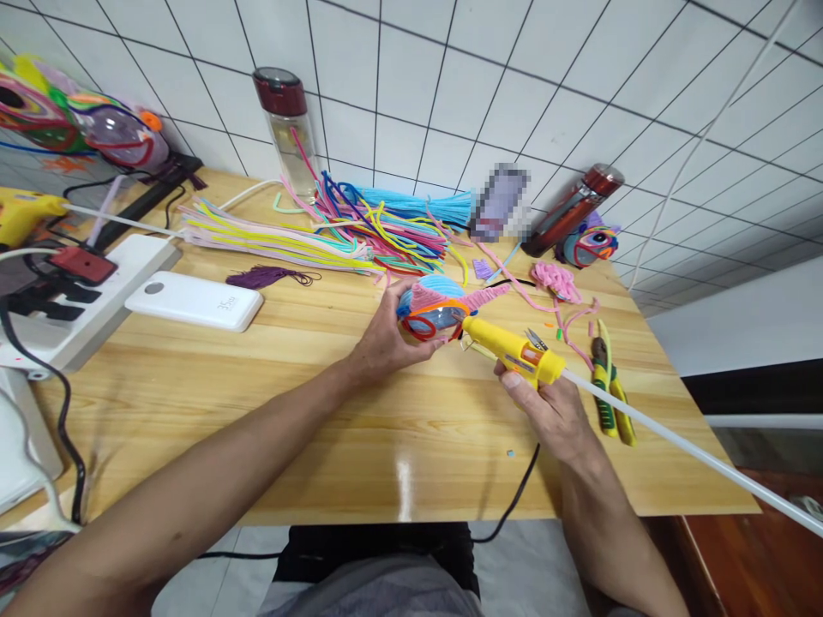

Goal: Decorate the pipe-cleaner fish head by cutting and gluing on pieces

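Note:
My left hand (384, 338) is wrapped round the left side of a small rounded craft piece (437, 306), which has light blue strands on top, pink fuzzy parts and orange and red loops over a clear front. In my right hand (546, 403) is a yellow glue gun (514, 347), its nozzle at the right side of the craft piece. A long white glue stick (675, 441) sticks out of the back of the gun towards the lower right. Small scissors (535, 339) show just behind the gun.
Bundles of coloured pipe cleaners (283, 240) lie at the back, near a clear bottle (292, 141) and a red flask (575, 206). Green-yellow pliers (608, 390) rest at the right. A white power bank (193, 300) and power strip (138, 274) sit left. A black cable hangs over the front edge.

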### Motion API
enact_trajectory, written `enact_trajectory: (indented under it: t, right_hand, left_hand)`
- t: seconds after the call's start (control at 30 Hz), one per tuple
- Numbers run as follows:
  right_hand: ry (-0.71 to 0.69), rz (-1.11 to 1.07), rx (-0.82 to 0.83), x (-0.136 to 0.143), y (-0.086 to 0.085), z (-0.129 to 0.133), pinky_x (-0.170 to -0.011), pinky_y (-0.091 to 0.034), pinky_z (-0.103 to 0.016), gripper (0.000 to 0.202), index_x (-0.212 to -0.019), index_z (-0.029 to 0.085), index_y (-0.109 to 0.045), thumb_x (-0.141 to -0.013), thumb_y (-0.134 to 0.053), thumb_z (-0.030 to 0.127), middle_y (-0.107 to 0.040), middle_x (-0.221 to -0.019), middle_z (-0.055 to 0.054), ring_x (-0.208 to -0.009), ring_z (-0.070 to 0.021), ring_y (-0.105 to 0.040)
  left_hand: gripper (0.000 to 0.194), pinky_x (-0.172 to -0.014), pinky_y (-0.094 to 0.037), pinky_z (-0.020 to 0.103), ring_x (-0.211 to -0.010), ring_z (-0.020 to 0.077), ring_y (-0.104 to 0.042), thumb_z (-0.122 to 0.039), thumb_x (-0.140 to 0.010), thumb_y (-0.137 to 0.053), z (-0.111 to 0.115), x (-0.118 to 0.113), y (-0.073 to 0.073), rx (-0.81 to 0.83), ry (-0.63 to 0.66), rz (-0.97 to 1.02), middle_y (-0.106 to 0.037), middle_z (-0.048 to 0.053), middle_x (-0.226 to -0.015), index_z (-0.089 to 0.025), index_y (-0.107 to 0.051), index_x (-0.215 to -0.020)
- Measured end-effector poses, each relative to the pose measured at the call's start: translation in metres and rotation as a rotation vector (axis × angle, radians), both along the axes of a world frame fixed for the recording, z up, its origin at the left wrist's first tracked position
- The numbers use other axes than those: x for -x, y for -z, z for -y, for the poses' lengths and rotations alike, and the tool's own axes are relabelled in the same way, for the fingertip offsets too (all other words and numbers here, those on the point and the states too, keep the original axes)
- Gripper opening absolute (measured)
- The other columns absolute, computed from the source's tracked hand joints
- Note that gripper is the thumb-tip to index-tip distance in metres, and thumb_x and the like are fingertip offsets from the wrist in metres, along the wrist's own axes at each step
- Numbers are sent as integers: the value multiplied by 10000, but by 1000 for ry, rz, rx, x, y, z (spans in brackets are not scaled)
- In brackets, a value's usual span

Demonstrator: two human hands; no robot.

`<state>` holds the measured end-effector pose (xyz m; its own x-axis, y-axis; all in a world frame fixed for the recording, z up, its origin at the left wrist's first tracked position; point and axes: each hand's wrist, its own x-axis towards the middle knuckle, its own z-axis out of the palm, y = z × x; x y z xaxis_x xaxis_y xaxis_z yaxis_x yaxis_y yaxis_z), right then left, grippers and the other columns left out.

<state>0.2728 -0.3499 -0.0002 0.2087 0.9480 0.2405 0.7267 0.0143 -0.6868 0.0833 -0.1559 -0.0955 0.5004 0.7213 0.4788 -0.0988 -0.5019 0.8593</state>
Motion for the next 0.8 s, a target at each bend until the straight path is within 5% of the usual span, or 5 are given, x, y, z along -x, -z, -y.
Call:
enact_trajectory:
  t: [0.57, 0.8]
  right_hand:
    - [-14, 4, -43, -2, 3, -1, -699, -528, -356, 361, -898, 228, -712, -1067, -590, 523, -696, -794, -27, -718, -210, -646]
    - [18, -188, -198, -10, 20, 1, -686, -573, -392, 385, -1121, 241, -756, -1042, -639, 599, -745, -956, -69, -752, -228, -690]
  left_hand:
    - [980, -1270, -511, 522, -1450, 340, -612, -402, -758, -984, -1, 0, 3, -14, -2, 2, -588, 168, -1522, -257, -399, -1531]
    - [934, -1245, -534, 512, -1424, 326, -628, -422, -773, -979, -3, -4, 8, 15, -22, 25, -601, 162, -1496, -255, -430, -1510]
